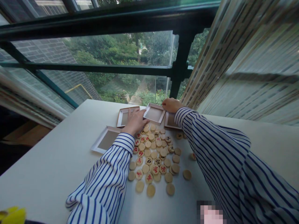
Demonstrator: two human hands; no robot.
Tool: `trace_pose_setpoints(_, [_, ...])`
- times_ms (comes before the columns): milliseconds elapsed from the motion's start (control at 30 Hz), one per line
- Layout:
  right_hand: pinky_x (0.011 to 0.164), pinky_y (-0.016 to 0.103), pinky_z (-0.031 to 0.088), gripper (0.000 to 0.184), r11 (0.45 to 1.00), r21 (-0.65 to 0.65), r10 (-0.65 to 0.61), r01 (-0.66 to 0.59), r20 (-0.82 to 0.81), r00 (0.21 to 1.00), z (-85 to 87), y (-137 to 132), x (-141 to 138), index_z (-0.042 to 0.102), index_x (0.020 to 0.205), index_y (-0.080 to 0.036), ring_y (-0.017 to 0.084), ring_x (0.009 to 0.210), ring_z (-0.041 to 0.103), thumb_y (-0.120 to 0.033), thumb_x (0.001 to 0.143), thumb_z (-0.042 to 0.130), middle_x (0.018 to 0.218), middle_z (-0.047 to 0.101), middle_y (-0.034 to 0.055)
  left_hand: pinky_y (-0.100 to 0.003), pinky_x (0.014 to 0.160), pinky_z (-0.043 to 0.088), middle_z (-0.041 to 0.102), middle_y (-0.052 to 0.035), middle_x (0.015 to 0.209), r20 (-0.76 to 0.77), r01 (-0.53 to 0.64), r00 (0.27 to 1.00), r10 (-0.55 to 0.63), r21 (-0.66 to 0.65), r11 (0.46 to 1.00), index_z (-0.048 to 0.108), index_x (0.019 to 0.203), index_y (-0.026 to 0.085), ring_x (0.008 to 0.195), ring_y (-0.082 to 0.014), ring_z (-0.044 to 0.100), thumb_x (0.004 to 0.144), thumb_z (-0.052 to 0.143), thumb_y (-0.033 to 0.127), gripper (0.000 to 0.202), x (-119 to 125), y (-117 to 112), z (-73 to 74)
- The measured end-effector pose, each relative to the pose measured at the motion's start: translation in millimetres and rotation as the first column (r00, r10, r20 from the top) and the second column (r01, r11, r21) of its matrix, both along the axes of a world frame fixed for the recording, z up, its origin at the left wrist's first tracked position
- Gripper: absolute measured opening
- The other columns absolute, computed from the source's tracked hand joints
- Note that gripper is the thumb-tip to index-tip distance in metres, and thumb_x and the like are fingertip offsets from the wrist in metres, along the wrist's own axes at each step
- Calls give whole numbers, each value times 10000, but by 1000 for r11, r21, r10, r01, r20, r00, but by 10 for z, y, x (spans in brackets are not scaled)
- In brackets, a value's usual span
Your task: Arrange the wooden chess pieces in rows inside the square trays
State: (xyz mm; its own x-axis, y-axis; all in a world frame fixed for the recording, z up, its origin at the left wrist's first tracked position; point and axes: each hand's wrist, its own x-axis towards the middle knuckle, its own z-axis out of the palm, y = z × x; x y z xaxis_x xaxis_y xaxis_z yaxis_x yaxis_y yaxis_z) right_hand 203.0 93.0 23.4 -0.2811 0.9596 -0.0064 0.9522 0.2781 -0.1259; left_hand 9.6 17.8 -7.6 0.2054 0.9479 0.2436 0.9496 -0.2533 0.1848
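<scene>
A shallow white cardboard box (154,113) with a greyish inside stands at the far side of the table, slightly tilted. My left hand (135,122) pinches its left edge between thumb and fingers. At its far right corner, my right hand (172,105) has its fingers closed on the rim. Just in front, round wooden Chinese chess pieces (154,154) lie in a loose heap, some showing red or black characters, others blank side up. Another shallow box (119,119) is partly behind my left hand. A further box (167,121) sits under my right wrist, partly covered by the sleeve.
A fourth shallow box (99,143) lies left of the pieces, partly hidden by my left sleeve. Single pieces (187,174) are scattered to the right. The white table (58,149) ends at a window with dark green bars (105,67). Curtains (210,56) hang at the right.
</scene>
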Motion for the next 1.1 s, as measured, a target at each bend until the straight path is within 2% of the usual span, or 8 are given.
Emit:
trace_pose_setpoints(233, [806, 299, 413, 272, 999, 33, -24, 24, 2, 1000, -55, -3, -25, 652, 948, -181, 204, 956, 571, -251, 812, 426, 1014, 636, 118, -530, 1026, 100, 561, -143, 1119, 26, -18, 999, 19, -15, 1000, 512, 1164, 195, 1160, -287, 414, 723, 569, 410, 494, 8, 39, -36])
trace_pose_setpoints(400, [806, 271, 408, 286, 999, 43, 22, -21, -25, 999, 1, 26, 1, 663, 935, -183, 192, 950, 570, -235, 813, 410, 1007, 641, 105, -535, 1024, 104, 560, -135, 1146, 30, 3, 1000, -4, 26, 1000, 499, 1173, 184, 1147, -274, 428, 732, 558, 421, 504, -1, 33, 18])
trace_pose_setpoints(600, [746, 241, 410, 292, 995, 68, 78, -73, -62, 995, 152, 78, 53, 671, 922, -179, 188, 902, 580, -224, 806, 407, 959, 653, 99, -511, 1026, 140, 563, -114, 1157, 63, -10, 998, 4, 95, 995, 485, 1183, 193, 1128, -254, 446, 737, 567, 400, 499, -48, 16, 113])
trace_pose_setpoints(767, [721, 245, 406, 278, 989, 116, 101, -92, -77, 992, 290, 41, 97, 677, 885, -182, 197, 880, 582, -219, 790, 419, 926, 658, 99, -429, 986, 274, 564, -98, 1163, 138, 6, 990, -27, 147, 989, 485, 1185, 171, 1106, -244, 467, 706, 601, 391, 540, -62, -8, 194])
trace_pose_setpoints(933, [698, 241, 406, 275, 983, 162, 107, -89, -111, 988, 465, -67, 172, 678, 891, -180, 197, 845, 588, -230, 775, 434, 908, 667, 89, -344, 932, 361, 552, -103, 1183, 244, 35, 967, -77, 174, 984, 478, 1195, 149, 1098, -224, 483, 701, 606, 362, 553, -20, -123, 361])
trace_pose_setpoints(1100, [689, 225, 405, 285, 977, 184, 131, -106, -132, 983, 648, -257, 297, 678, 893, -159, 184, 827, 581, -221, 775, 426, 901, 671, 75, -333, 931, 373, 532, -93, 1209, 384, 89, 912, -147, 164, 982, 458, 1209, 150, 1107, -212, 484, 708, 589, 333, 549, 47, -286, 535])
